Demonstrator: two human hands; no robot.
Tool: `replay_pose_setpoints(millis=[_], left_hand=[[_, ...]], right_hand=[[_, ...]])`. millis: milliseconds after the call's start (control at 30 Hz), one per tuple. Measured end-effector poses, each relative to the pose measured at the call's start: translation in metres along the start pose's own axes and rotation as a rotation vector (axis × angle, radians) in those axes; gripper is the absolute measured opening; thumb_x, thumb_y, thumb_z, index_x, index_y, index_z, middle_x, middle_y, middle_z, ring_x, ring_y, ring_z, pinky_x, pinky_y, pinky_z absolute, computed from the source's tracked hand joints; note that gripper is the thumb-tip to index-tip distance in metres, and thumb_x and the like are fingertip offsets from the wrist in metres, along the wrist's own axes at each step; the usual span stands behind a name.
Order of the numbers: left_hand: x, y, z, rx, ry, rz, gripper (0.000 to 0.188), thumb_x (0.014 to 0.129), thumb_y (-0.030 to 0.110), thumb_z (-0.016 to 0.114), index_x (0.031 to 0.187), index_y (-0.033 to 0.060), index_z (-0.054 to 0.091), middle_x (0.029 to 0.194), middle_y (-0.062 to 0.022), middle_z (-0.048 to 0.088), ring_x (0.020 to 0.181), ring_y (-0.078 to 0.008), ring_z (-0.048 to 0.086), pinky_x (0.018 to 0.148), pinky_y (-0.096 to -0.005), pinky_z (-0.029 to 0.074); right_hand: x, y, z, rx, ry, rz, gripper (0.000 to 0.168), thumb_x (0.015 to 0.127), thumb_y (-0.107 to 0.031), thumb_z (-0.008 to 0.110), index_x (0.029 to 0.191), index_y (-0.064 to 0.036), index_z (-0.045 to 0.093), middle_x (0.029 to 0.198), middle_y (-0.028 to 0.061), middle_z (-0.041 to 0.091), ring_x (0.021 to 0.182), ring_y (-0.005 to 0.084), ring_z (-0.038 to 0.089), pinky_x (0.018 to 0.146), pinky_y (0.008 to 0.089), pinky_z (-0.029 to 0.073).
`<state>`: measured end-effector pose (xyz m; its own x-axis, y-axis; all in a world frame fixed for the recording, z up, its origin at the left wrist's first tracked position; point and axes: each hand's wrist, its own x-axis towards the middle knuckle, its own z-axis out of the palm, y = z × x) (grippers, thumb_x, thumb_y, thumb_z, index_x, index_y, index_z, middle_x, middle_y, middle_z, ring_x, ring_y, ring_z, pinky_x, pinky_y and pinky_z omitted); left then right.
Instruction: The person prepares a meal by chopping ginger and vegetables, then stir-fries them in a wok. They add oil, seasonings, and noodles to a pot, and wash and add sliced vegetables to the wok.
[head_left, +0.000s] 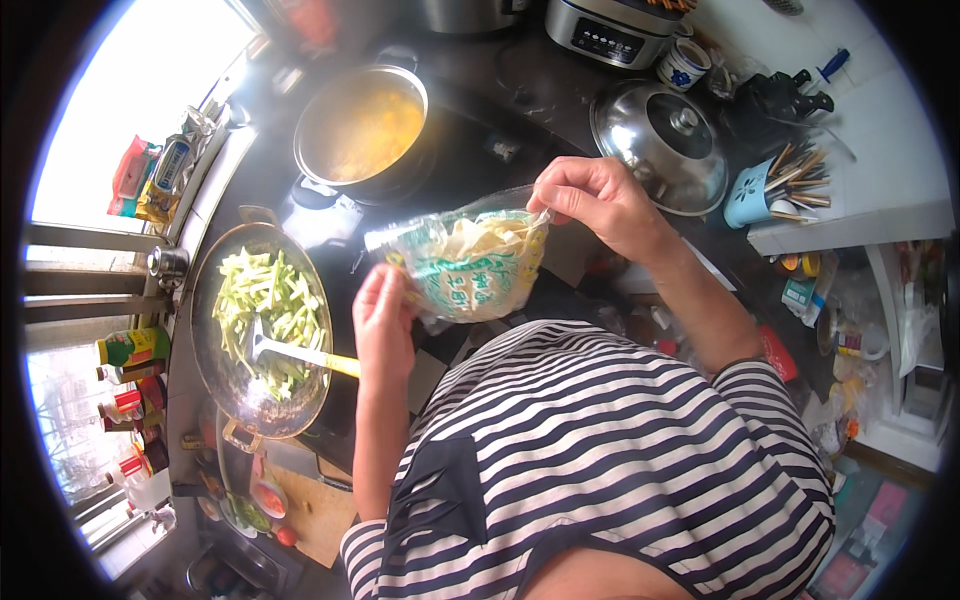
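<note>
Both my hands hold a clear printed plastic bag (472, 270) in front of my body. Pale, flat strips of food fill it, and green writing marks its side. My right hand (592, 206) pinches the bag's upper right corner. At the lower left side, my left hand (384, 319) grips the plastic between thumb and fingers. Left of that hand stands a wok (225, 390) with cut pale-green vegetable strips (266, 300). A spatula with a yellow handle (341, 364) rests in it, the handle's end passing behind my left wrist.
A steaming pot (300, 142) of yellowish food stands beyond the wok. A domed lid (637, 142) lies at right, near a light-blue chopstick holder (746, 195) and a knife block (765, 112). Bottles (131, 346) line the window side. A cutting board (319, 510) lies at lower left.
</note>
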<state>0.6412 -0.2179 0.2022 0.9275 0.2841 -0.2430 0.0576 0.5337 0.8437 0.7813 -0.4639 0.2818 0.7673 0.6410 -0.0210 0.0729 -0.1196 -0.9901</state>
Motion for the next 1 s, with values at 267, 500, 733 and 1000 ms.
replay_pose_setpoints(millis=[267,500,733,1000], left_hand=[[0.038,0.01,0.083,1.042,0.124,0.602,0.048,0.084,0.001,0.063,0.13,0.0015,0.049,0.121,-0.0135,0.059,0.111,-0.0232,0.057,0.094,-0.0318,0.044],[0.127,0.019,0.166,1.184,-0.141,0.476,0.004,0.078,0.002,0.067,0.082,0.001,0.067,0.074,-0.0108,0.062,0.07,-0.0248,0.06,0.062,-0.0323,0.046],[0.146,-0.012,0.187,1.352,-0.019,0.479,0.006,0.075,0.001,0.066,0.081,0.0007,0.065,0.073,-0.0117,0.062,0.071,-0.029,0.061,0.063,-0.0365,0.05],[0.13,-0.017,0.173,1.457,0.2,0.552,0.008,0.071,0.001,0.064,0.072,0.0038,0.056,0.067,-0.0085,0.053,0.062,-0.0268,0.055,0.054,-0.0363,0.046]], right_hand=[[0.064,0.011,-0.059,-0.14,-0.324,0.027,0.018,0.091,-0.014,0.057,0.086,0.0,0.068,0.082,0.0044,0.066,0.077,0.0115,0.06,0.073,0.0267,0.048],[0.131,0.011,-0.114,-0.289,-0.461,-0.077,0.018,0.084,-0.015,0.061,0.091,-0.001,0.068,0.079,0.0108,0.067,0.074,0.0176,0.064,0.071,0.0312,0.049],[0.161,0.012,-0.124,-0.818,-0.565,-0.468,0.011,0.081,-0.014,0.064,0.082,-0.003,0.062,0.078,0.0122,0.064,0.072,0.0271,0.066,0.066,0.0356,0.054],[0.165,0.035,-0.087,-0.571,-0.559,-0.321,0.008,0.077,-0.009,0.058,0.077,-0.001,0.056,0.064,0.0133,0.058,0.06,0.0272,0.059,0.054,0.0359,0.045]])
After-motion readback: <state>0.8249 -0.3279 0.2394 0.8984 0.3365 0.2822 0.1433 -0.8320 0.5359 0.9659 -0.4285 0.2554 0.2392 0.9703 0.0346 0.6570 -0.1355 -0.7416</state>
